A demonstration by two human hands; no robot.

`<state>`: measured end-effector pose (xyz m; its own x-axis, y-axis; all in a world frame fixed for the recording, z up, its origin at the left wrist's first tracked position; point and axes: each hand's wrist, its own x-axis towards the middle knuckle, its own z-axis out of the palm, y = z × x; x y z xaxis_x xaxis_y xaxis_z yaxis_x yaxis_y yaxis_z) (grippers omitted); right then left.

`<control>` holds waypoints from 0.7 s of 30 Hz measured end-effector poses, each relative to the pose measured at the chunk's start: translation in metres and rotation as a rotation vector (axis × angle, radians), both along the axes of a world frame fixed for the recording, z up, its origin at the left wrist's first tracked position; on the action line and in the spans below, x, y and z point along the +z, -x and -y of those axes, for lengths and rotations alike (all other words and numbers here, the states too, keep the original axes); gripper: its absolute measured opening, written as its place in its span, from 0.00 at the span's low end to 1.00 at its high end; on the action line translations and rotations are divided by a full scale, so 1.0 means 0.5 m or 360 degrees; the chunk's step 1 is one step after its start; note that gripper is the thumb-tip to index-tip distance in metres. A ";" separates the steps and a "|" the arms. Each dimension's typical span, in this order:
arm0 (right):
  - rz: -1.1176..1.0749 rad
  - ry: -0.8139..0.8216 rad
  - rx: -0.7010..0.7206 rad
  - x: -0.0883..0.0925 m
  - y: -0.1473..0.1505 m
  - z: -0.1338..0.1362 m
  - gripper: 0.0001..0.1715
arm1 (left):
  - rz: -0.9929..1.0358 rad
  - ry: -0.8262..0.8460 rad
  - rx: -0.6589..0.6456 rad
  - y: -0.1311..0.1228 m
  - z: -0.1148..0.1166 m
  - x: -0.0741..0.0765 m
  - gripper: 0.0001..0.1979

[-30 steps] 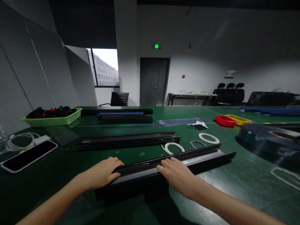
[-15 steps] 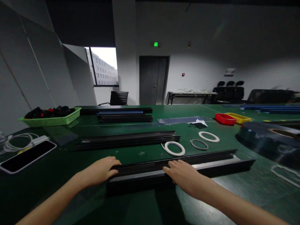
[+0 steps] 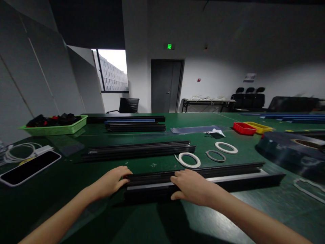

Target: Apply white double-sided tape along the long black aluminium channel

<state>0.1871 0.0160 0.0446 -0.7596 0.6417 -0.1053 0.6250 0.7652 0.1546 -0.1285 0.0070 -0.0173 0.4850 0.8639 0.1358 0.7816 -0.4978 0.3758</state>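
Note:
A long black channel [image 3: 243, 183] with a pale strip along its inside lies crosswise in front of me on the green table. At its left end is my left hand [image 3: 113, 181], fingers bent over the far wall and thumb at the near side of that end. My right hand [image 3: 191, 188] reaches across the channel left of its middle. Its fingers curl over the far wall, and the thumb presses low on the near wall. Just beyond the channel lies a roll of white tape [image 3: 189, 160] with a loose end.
More black profiles [image 3: 139, 149] lie behind, with a further stack [image 3: 135, 126] farther back. To the left are a phone [image 3: 30, 167], a coiled cable [image 3: 21, 152] and a green basket [image 3: 56, 129]. On the right sit red [image 3: 243, 128] and yellow [image 3: 259, 128] trays and a large dark roll [image 3: 286, 152].
The channel has shifted slightly right and away from me. My right hand has slid left along it, its thumb now on the near wall. My left hand stays at the left end.

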 end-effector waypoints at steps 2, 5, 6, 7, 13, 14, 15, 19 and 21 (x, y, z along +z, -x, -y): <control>-0.0088 0.0024 0.0075 -0.011 0.031 0.006 0.27 | 0.0036 -0.0051 0.0007 0.001 -0.003 -0.010 0.11; -0.0196 -0.0025 0.0132 -0.035 0.071 0.010 0.28 | 0.0081 -0.0132 0.0008 0.003 -0.004 -0.020 0.12; -0.0207 -0.0033 0.0144 -0.043 0.080 0.009 0.28 | 0.0087 -0.0154 -0.0006 0.004 -0.003 -0.022 0.12; -0.0208 -0.0027 0.0153 -0.049 0.087 0.007 0.27 | 0.0089 -0.0174 -0.0024 0.005 -0.003 -0.022 0.13; -0.0177 -0.0053 0.0136 -0.067 0.094 -0.003 0.26 | -0.0132 -0.0379 -0.0078 0.027 0.008 -0.016 0.20; -0.0173 -0.0055 0.0137 -0.067 0.093 -0.004 0.26 | -0.0184 -0.0417 -0.0085 0.030 0.011 -0.015 0.22; -0.0171 -0.0050 0.0141 -0.066 0.092 -0.003 0.26 | -0.0217 -0.0456 -0.0092 0.034 0.013 -0.014 0.22; -0.0169 0.0007 0.0124 -0.057 0.089 -0.002 0.28 | -0.0240 -0.0582 -0.0129 0.039 0.018 -0.013 0.17; -0.0162 0.0037 0.0101 -0.053 0.090 -0.001 0.28 | -0.0280 -0.0624 -0.0166 0.037 0.019 -0.012 0.10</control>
